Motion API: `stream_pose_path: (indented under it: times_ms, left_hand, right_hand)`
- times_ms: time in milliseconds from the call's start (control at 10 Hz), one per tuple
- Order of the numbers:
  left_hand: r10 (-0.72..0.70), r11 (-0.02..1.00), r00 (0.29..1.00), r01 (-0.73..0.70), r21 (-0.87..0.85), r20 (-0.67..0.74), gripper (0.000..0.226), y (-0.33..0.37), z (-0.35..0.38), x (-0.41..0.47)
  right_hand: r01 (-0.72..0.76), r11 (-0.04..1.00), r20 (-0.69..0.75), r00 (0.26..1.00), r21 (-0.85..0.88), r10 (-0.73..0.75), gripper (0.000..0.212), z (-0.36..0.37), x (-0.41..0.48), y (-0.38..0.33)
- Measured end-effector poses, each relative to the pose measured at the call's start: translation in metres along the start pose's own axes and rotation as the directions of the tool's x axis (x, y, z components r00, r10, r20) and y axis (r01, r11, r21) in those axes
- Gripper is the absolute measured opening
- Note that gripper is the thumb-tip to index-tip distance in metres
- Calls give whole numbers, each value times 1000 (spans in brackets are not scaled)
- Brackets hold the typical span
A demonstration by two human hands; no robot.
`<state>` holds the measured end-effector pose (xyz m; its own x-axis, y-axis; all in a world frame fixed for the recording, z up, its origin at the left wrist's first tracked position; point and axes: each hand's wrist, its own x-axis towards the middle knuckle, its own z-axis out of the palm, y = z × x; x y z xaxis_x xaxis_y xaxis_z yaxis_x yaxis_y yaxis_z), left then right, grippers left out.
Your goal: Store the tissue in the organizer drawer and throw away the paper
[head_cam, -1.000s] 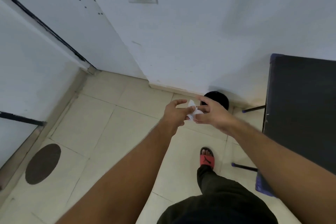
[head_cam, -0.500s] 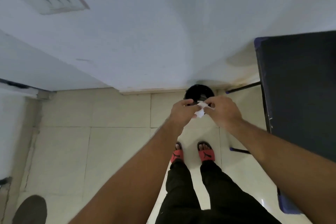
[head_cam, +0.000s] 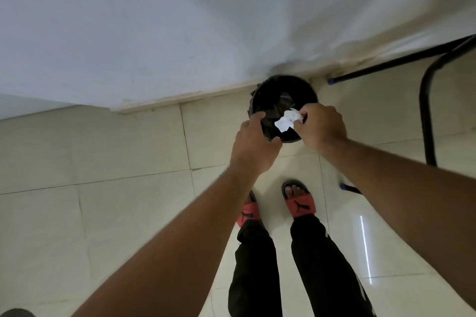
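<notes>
A crumpled white paper (head_cam: 288, 120) hangs over the mouth of a round black bin (head_cam: 273, 96) that stands on the floor against the wall. My right hand (head_cam: 320, 127) pinches the paper at its right side. My left hand (head_cam: 253, 148) is beside it on the left, over the bin's near rim, fingers curled and apart from the paper; whether it touches the rim I cannot tell. The bin holds a dark liner with some rubbish inside. No tissue or organizer drawer is in view.
Black metal table legs (head_cam: 426, 121) stand to the right of the bin. A white wall (head_cam: 180, 20) runs behind it with a pale skirting. My feet in red slippers (head_cam: 298, 202) stand on cream floor tiles (head_cam: 103, 213) just short of the bin.
I have stepped up to the bin and tipped my view down. My left hand has let go of the paper; my right hand now holds it alone over the bin.
</notes>
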<state>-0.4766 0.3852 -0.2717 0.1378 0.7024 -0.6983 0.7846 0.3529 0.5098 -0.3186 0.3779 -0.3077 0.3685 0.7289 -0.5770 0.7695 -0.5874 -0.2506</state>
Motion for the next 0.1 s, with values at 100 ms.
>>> stream_pose_path:
  times_ms: [100]
  left_hand:
    - [50,990,999,-49,135,-2,73,-26,17,28]
  right_hand:
    - [4,999,100,995,-42,0,54,45,27,9]
